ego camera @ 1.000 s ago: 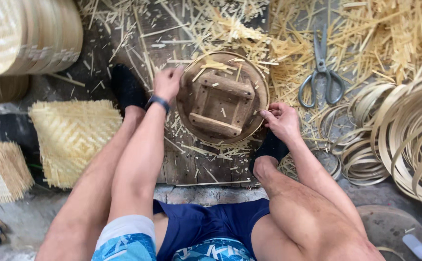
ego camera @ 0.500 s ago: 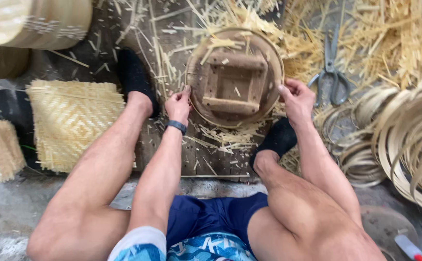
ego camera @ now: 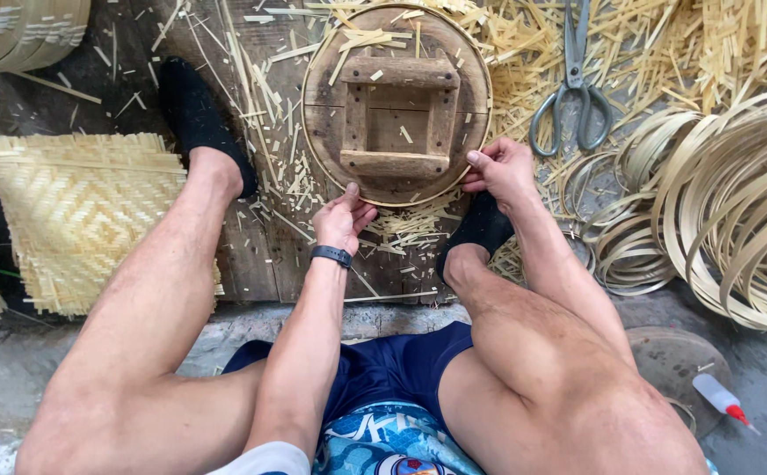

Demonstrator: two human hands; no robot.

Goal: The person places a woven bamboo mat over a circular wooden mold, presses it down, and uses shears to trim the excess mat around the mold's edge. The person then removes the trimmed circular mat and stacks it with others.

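Mold: a round wooden form (ego camera: 396,105) lay on a plank floor (ego camera: 260,255) btwn the seated person's feet, a thin pale bamboo strip hoop (ego camera: 487,105) hugging its rim; top edge cut off by the frame.
Mold look: dark, worn wood w/ a square frame of four battens nailed at center; pale shavings littered its face.
Left hand: the left hand (ego camera: 341,220) pressed the near rim, fingers curled on the hoop, thumb up against the edge; black band at the wrist.
Right hand: the right hand (ego camera: 499,169) pinched the hoop at the mold's right side, thumb & forefinger closed on the strip.
Feet: black socks, one each side of the mold, right foot partly hidden under the right hand.
Mats: a woven bamboo panel (ego camera: 80,215), herringbone pattern, frayed edges, lay at left.
Coils: loops of flat bamboo strip (ego camera: 735,211) piled at right, running out of frame.
Tools: grey metal scissors (ego camera: 572,97) rested on straw-colored offcuts just beyond the right hand; blade tips cut off.
Corner items: small squeeze bottle (ego camera: 722,400) w/ red tip by a round dark disc (ego camera: 673,361), half hidden by the right knee.
Top left: stacked round woven pieces (ego camera: 23,31), only partly in view.
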